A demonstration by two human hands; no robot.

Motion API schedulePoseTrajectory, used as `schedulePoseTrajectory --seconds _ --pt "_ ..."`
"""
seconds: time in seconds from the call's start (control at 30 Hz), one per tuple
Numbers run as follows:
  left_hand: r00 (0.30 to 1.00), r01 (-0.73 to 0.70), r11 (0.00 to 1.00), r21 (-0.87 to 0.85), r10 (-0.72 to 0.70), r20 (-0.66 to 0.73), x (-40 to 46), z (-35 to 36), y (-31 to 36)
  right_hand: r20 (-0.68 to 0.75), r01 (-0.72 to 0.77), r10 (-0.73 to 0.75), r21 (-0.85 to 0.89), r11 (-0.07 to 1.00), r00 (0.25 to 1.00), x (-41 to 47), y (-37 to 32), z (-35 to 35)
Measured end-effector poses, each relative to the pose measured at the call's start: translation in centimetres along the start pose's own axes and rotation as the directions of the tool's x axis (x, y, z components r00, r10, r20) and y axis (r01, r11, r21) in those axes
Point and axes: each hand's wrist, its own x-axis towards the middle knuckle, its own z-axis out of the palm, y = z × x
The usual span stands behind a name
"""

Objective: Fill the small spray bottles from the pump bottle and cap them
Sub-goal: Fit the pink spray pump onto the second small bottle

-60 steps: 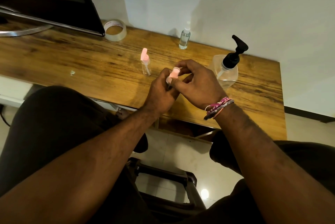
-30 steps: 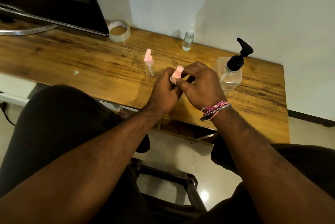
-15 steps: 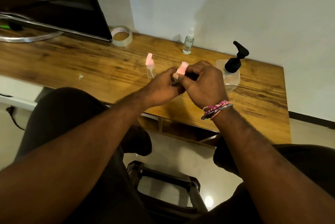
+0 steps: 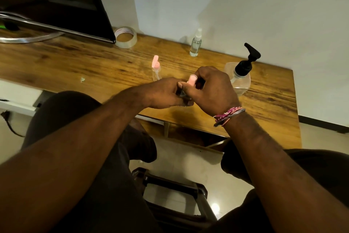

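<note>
Pink-capped bottle (image 4: pixel 191 81) (both hands)

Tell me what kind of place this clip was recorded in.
Probably a home or small office desk, not a lab or workshop. A wooden desk stands against a plain white wall, a dark monitor on a metal stand sits at its left, and a tape roll lies beside it.

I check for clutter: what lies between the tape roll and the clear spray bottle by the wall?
Only bare wooden desk between tape roll and clear spray bottle, head view.
</note>
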Motion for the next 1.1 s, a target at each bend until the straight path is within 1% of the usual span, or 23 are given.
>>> schedulePoseTrajectory --seconds 0.07,0.17,0.27,0.33,0.47,0.6,0.7,0.77,0.83,0.9,0.93,1.0,1.03,1.1 --pt "1.0 -0.001 1.0 0.023 0.0 0.025 0.2 -0.3 -0.1 0.029 0.022 -0.021 -0.044 0.999 0.999 0.0 0.0 0.1" --pt "0.999 -0.012 1.0 0.02 0.011 0.051 0.2 -0.8 -0.1 0.049 0.019 -0.016 -0.08 0.997 0.999 0.0 -0.1 0.6" --pt "0.998 -0.027 0.999 0.04 0.025 0.05 0.1 -0.5 -0.1 0.082 0.008 -0.004 -0.046 0.999 0.997 -0.1 -0.5 1.0" --pt "0.998 -0.035 0.998 0.048 0.032 0.057 0.1 0.0 -0.2 0.087 0.045 -0.042 -0.041 0.998 0.995 -0.3 -0.7 1.2" --pt "0.999 -0.022 0.999 0.047 0.02 0.04 0.4 0.9 -0.8 0.074 0.102 -0.095 -0.109 0.989 0.993 -0.4 -0.7 1.3" --pt "0.996 -0.06 0.997 0.057 0.063 -0.062 0.5 1.9 -0.9 -0.012 0.089 -0.091 -0.127 0.988 0.996 -0.5 -0.4 1.9" --pt "0.975 -0.075 0.989 0.124 0.099 -0.198 0.8 2.8 -1.0 -0.098 0.044 -0.054 -0.107 0.993 0.994 -0.7 -0.4 2.5" --pt "0.948 -0.089 0.989 0.114 0.119 -0.295 1.0 3.4 -1.4 -0.143 -0.031 0.013 -0.125 0.992 0.99 -0.8 -0.8 2.9" --pt "0.924 -0.087 0.99 0.113 0.123 -0.363 1.1 4.0 -1.7 -0.155 -0.107 0.083 -0.15 0.983 0.984 -0.7 -1.1 3.4" --pt "0.913 -0.073 0.988 0.133 0.119 -0.39 1.1 4.1 -1.6 -0.145 -0.122 0.104 -0.126 0.984 0.984 -0.6 -1.0 3.6" --pt "0.914 -0.075 0.99 0.12 0.116 -0.389 1.1 4.1 -1.4 -0.141 -0.11 0.097 -0.087 0.99 0.985 -0.5 -0.9 3.5" --pt "0.94 -0.101 0.995 -0.001 0.095 -0.328 1.1 3.6 -0.9 -0.13 -0.054 0.055 0.01 0.999 0.99 -0.3 -0.8 2.9" --pt "0.961 -0.108 0.991 -0.079 0.084 -0.262 1.0 3.2 -0.6 -0.118 -0.02 0.026 0.057 0.998 0.993 -0.3 -0.7 2.5" --pt "0.994 -0.101 0.979 -0.175 0.091 -0.066 0.4 2.3 0.0 -0.074 0.036 -0.026 0.137 0.99 0.997 -0.1 -0.6 1.7"
